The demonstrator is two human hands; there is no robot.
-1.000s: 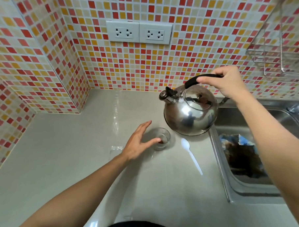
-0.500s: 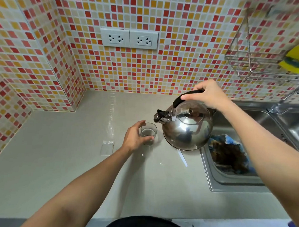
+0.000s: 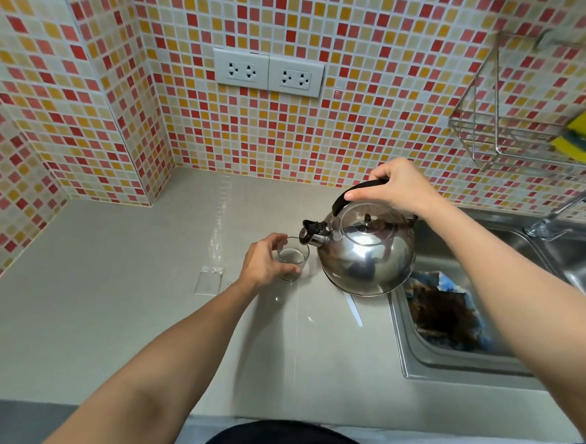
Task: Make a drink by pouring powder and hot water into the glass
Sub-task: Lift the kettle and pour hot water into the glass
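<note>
A small clear glass (image 3: 292,259) stands on the beige counter (image 3: 114,281) with dark powder at its bottom. My left hand (image 3: 264,262) is wrapped around its left side. My right hand (image 3: 399,188) grips the black handle of a shiny steel kettle (image 3: 367,255), held in the air just right of the glass. The kettle's black-capped spout (image 3: 313,234) hangs over the glass's right rim. I cannot make out any water flowing. A white plastic spoon (image 3: 354,308) lies on the counter, mostly hidden under the kettle.
An empty clear sachet (image 3: 210,280) lies left of the glass. A steel sink (image 3: 446,359) to the right holds a dirty blue cloth (image 3: 445,312); a tap (image 3: 567,210) stands behind it. A wire rack (image 3: 497,130) with a yellow sponge (image 3: 582,137) hangs on the tiled wall.
My left hand went from open beside the glass to closed around it. The kettle came lower and leftward, bringing its spout over the glass rim.
</note>
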